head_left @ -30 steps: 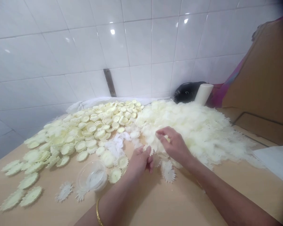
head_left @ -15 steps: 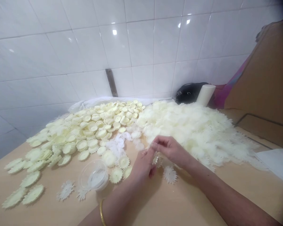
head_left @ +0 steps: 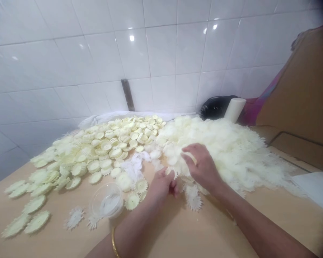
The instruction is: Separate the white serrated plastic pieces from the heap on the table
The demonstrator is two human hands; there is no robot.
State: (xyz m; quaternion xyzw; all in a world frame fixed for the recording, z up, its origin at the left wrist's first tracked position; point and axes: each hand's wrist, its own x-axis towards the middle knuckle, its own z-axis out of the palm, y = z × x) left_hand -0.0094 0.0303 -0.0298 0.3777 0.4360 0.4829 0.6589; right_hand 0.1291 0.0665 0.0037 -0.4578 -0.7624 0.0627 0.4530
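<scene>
My left hand [head_left: 161, 188], with a gold bangle at the wrist, is closed in a pinch on a small pale disc [head_left: 172, 173] with a serrated edge. Its curled fingers partly hide the disc. To the right, my right hand [head_left: 204, 168] hovers at the near edge of a heap of thin white jagged discs [head_left: 220, 139]. The thumb and forefinger are apart, with nothing visible between them. Below the hands, a loose white jagged disc [head_left: 193, 197] lies on the table.
Stacked cream serrated discs [head_left: 102, 147] spread across the left side. A clear plastic tub [head_left: 107, 200] with whitish contents stands beside my left forearm. Behind are a white cylinder [head_left: 234, 110], a black bag [head_left: 216, 105] and a tiled wall; brown cardboard [head_left: 301, 100] rises at right.
My right hand has separated from my left, moving right, and its fingers have opened. The left hand stays nearly in place, and the pale disc in it now shows.
</scene>
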